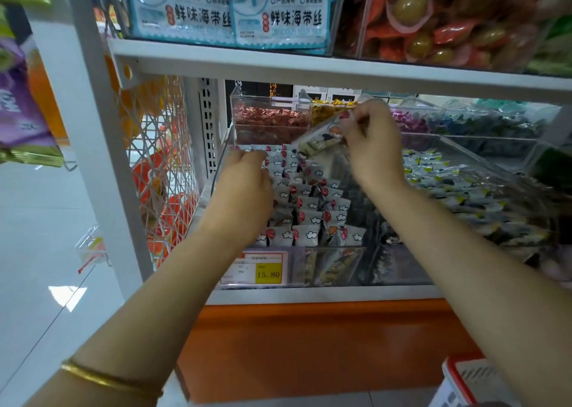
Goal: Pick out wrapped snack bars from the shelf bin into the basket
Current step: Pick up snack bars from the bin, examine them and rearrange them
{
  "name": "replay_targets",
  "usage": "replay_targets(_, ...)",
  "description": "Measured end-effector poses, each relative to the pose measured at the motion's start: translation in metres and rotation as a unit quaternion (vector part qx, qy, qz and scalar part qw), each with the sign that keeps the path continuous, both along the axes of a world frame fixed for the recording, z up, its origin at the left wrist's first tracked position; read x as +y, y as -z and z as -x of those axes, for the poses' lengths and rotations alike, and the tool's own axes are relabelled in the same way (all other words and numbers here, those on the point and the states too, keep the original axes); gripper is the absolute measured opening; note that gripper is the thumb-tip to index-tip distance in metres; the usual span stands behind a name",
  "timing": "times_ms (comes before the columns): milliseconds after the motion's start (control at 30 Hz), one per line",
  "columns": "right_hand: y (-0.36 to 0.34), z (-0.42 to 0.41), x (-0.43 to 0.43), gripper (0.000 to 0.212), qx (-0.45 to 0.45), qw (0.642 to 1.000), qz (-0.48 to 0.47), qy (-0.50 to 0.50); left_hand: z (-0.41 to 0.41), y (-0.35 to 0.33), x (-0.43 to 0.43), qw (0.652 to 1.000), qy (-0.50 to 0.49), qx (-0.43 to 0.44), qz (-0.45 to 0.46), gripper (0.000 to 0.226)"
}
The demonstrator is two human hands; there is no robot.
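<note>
A clear shelf bin holds several rows of white wrapped snack bars with red dots and cloud prints. My right hand pinches one wrapped snack bar by its end and holds it lifted above the rows. My left hand reaches into the left side of the bin, its fingers curled down among the bars; whether it holds one is hidden. The basket, white with a red rim, shows at the bottom right corner.
A white shelf board hangs low over the bin, with seaweed packs above it. Neighbouring clear bins hold other wrapped sweets. A yellow price tag sits on the bin front. A white wire rack stands at left.
</note>
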State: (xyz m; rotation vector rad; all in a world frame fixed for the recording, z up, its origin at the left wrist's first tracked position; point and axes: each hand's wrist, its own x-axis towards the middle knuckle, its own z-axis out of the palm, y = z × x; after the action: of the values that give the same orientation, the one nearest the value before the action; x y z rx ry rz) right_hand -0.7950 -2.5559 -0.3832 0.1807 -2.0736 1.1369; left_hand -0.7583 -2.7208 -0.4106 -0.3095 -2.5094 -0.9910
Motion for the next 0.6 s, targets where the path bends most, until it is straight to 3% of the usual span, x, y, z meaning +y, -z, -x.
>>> replay_targets(100,0.001,-0.034,0.003,0.003,-0.056,0.978,0.195,-0.054,-0.014,-0.002,0.0,0.991,0.028,-0.064,-0.115,0.038)
replay_targets(200,0.014,-0.064,0.0,0.012,-0.154,0.919,0.34,-0.129,-0.033,-0.002,0.002,0.929,0.092,-0.186,-0.306,0.026)
replay_targets(333,0.029,-0.091,0.0,0.006,-0.187,0.863,0.428,-0.194,-0.044,0.002,0.003,0.894,0.098,-0.202,-0.388,0.019)
replay_targets(433,0.029,-0.099,0.006,0.007,-0.186,0.828,0.468,-0.246,-0.043,0.002,-0.001,0.832,0.113,-0.22,-0.496,0.011)
replay_targets(600,0.029,-0.101,0.012,0.022,-0.192,0.807,0.476,-0.293,-0.038,0.004,-0.004,0.771,0.137,-0.225,-0.58,0.012)
